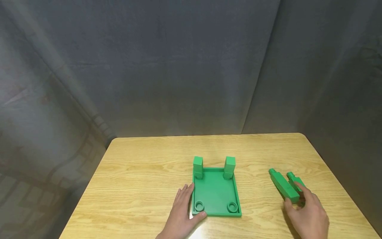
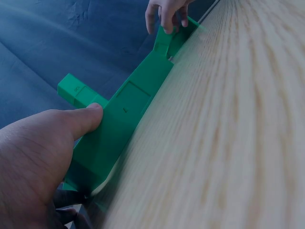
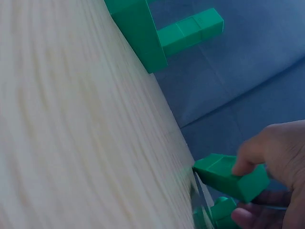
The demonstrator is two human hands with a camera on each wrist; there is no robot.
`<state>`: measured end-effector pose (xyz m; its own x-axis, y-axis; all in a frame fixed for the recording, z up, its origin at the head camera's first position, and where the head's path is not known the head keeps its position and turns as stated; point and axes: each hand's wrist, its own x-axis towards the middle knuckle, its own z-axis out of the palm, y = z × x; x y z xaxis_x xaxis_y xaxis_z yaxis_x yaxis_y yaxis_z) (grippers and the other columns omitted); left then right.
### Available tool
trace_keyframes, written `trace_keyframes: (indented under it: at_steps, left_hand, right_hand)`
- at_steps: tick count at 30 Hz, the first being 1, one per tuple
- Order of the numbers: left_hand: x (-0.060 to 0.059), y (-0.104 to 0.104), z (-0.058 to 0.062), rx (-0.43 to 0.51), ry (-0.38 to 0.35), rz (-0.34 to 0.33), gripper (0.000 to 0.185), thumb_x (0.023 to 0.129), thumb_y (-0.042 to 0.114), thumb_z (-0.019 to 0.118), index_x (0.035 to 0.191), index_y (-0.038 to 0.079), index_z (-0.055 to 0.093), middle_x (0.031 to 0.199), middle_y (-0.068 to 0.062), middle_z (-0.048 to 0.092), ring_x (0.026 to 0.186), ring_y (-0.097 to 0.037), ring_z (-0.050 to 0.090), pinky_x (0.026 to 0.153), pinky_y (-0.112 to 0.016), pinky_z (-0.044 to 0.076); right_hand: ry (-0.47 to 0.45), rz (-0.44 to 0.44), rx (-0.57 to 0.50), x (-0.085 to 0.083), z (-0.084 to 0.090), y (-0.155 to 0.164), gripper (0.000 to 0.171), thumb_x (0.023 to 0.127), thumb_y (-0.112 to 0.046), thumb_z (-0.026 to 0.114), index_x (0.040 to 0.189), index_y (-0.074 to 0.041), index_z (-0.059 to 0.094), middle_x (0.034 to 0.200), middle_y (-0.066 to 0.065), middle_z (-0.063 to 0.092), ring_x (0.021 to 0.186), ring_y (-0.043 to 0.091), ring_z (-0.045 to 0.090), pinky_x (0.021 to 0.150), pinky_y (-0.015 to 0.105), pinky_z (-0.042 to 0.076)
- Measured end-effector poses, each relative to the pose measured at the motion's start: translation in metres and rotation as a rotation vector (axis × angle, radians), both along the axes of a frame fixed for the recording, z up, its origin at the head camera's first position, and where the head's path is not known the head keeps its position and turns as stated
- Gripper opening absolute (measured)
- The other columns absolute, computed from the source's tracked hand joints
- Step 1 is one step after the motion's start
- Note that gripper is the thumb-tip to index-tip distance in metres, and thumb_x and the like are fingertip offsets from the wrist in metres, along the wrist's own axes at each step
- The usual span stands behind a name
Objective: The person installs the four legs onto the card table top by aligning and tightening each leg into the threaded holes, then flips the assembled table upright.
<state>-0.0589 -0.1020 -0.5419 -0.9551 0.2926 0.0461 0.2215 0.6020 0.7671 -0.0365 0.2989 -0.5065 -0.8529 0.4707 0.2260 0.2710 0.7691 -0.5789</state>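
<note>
Head view: green tray [image 1: 215, 191] flat on the wooden table [image 1: 140, 172], grey curtain [image 1: 179, 73] behind. Left post [image 1: 198, 166] and right post [image 1: 229, 167] upright at the two far corners. Left ring [image 1: 199, 206] and right ring [image 1: 232, 207] at the near corners, nothing standing in either. Left hand [image 1: 182, 213] on the tray's near-left corner: fingers straight along the outside of the left wall, thumb out over the near edge. Two loose green pieces lie to the right, well apart from the tray: left bar [image 1: 283, 187] and right bar [image 1: 293, 179], side by side, knobbed ends facing away. Right hand [image 1: 310, 215] at their near ends, thumb by the left bar's end, index finger extended over the right bar.

Left wrist view: thumb pressed to the tray's near wall, other fingers mostly hidden in shadow. Wall has a rectangular outline and a small mark, can't read it. One post visible past the thumb. Right hand's fingers point down over the bars.

Right wrist view: right thumb laid on the left bar, other fingers bent on the far side, partly hidden. Can't tell if it's actually pinched.
</note>
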Motion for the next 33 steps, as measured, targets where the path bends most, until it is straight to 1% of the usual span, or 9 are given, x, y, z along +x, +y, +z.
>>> trace_keyframes:
  at_steps: [2, 4, 5, 7, 11, 13, 19, 25, 33]
  left_hand:
    - [0.0, 0.0, -0.001, -0.002, 0.005, 0.0, 0.102, 0.098, 0.064, 0.074, 0.174, 0.01, 0.034, 0.178, -0.012, 0.038, 0.167, -0.042, 0.027, 0.137, -0.065, 0.014]
    - [-0.001, -0.001, -0.003, -0.005, 0.014, 0.001, 0.102, 0.098, 0.065, 0.074, 0.174, 0.01, 0.035, 0.178, -0.011, 0.038, 0.167, -0.041, 0.028, 0.137, -0.064, 0.015]
    - [-0.001, -0.001, -0.004, -0.007, 0.018, 0.002, 0.102, 0.098, 0.065, 0.074, 0.174, 0.01, 0.035, 0.178, -0.011, 0.039, 0.167, -0.041, 0.028, 0.137, -0.064, 0.015]
    - [-0.001, -0.001, -0.005, -0.008, 0.026, 0.003, 0.101, 0.098, 0.065, 0.075, 0.174, 0.01, 0.035, 0.178, -0.01, 0.039, 0.167, -0.041, 0.028, 0.137, -0.063, 0.016]
    - [-0.001, -0.002, -0.007, -0.012, 0.033, 0.006, 0.102, 0.098, 0.065, 0.075, 0.174, 0.009, 0.035, 0.178, -0.01, 0.04, 0.167, -0.04, 0.028, 0.137, -0.063, 0.016]
    - [-0.001, -0.002, -0.006, -0.015, 0.036, 0.007, 0.102, 0.098, 0.065, 0.075, 0.174, 0.009, 0.036, 0.178, -0.01, 0.04, 0.167, -0.04, 0.029, 0.136, -0.064, 0.017]
    - [-0.001, -0.001, -0.005, -0.01, 0.033, 0.004, 0.102, 0.098, 0.065, 0.075, 0.174, 0.009, 0.036, 0.178, -0.011, 0.04, 0.167, -0.041, 0.028, 0.136, -0.065, 0.017]
    - [-0.001, -0.001, -0.004, -0.002, 0.011, 0.003, 0.102, 0.097, 0.065, 0.075, 0.174, 0.01, 0.035, 0.178, -0.011, 0.038, 0.167, -0.041, 0.026, 0.136, -0.066, 0.016]
    - [-0.001, -0.001, -0.003, -0.004, 0.007, -0.001, 0.102, 0.098, 0.065, 0.075, 0.174, 0.011, 0.034, 0.179, -0.011, 0.038, 0.167, -0.042, 0.026, 0.136, -0.066, 0.016]
  right_hand:
    - [0.08, -0.014, -0.031, 0.001, 0.0, -0.001, 0.066, 0.086, -0.005, 0.084, 0.148, 0.004, 0.062, 0.117, 0.036, 0.068, 0.07, 0.016, 0.07, 0.062, 0.026, 0.057]
    - [0.149, -0.034, -0.096, 0.002, 0.001, -0.002, 0.065, 0.087, -0.001, 0.083, 0.148, 0.003, 0.063, 0.116, 0.031, 0.069, 0.07, -0.009, 0.059, 0.059, 0.008, 0.046]
    - [0.186, -0.044, -0.131, 0.002, 0.001, -0.003, 0.065, 0.087, 0.002, 0.083, 0.148, 0.003, 0.063, 0.115, 0.028, 0.069, 0.072, -0.017, 0.054, 0.06, 0.002, 0.044]
    - [0.256, -0.067, -0.208, 0.001, 0.001, -0.005, 0.064, 0.087, 0.007, 0.083, 0.148, 0.003, 0.063, 0.11, 0.01, 0.069, 0.077, -0.025, 0.048, 0.064, -0.004, 0.046]
    - [0.361, -0.103, -0.328, 0.0, 0.0, -0.009, 0.062, 0.087, 0.014, 0.082, 0.145, 0.004, 0.065, 0.106, -0.021, 0.059, 0.089, -0.019, 0.056, 0.075, -0.003, 0.051]
    - [0.394, -0.116, -0.386, 0.0, 0.001, -0.01, 0.057, 0.088, 0.015, 0.081, 0.142, 0.005, 0.068, 0.107, -0.028, 0.06, 0.091, -0.016, 0.061, 0.078, -0.002, 0.053]
    - [0.45, -0.14, -0.485, 0.0, 0.001, -0.009, 0.045, 0.088, 0.017, 0.081, 0.132, 0.009, 0.073, 0.11, -0.026, 0.069, 0.094, -0.014, 0.069, 0.079, 0.002, 0.057]
    - [0.481, -0.132, -0.489, 0.0, 0.002, -0.009, 0.044, 0.089, 0.018, 0.081, 0.132, 0.012, 0.073, 0.109, -0.017, 0.067, 0.098, -0.009, 0.069, 0.082, 0.003, 0.057]
    - [0.511, -0.108, -0.481, 0.001, 0.005, -0.012, 0.043, 0.089, 0.019, 0.079, 0.131, 0.013, 0.074, 0.109, -0.012, 0.065, 0.103, -0.005, 0.068, 0.084, 0.003, 0.056]
